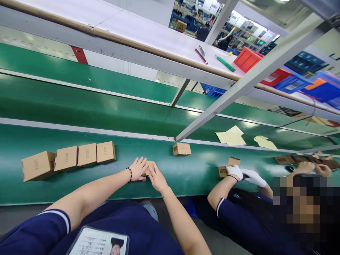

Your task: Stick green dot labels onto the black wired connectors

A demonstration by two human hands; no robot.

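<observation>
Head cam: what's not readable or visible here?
1. Box: head view, mostly covered by left hand and right hand; grip unclear.
2. Print on the four boxes: head view, too small.
3. Co-worker's box: partly behind a gloved hand.
4. Badge: cut by bottom edge.

The small box (147, 168) under the bare left hand (138, 169) and right hand (157, 180) is showing plain brown cardboard, matt and slightly rough, and the row of boxes (69, 158) is looking the same. The green belt (79, 106) is gleaming smooth and rubbery, catching lamp glare. The frame bars (239, 85) are reading as grey painted metal with a dull sheen. The pale yellow sheets (230, 136) are lying as thin matt paper. The bracelet (130, 174) is shining with dark glossy beads. A co-worker's gloves (235, 171) are looking like white knit cloth. The red bin (247, 58) is appearing as smooth hard plastic.
</observation>
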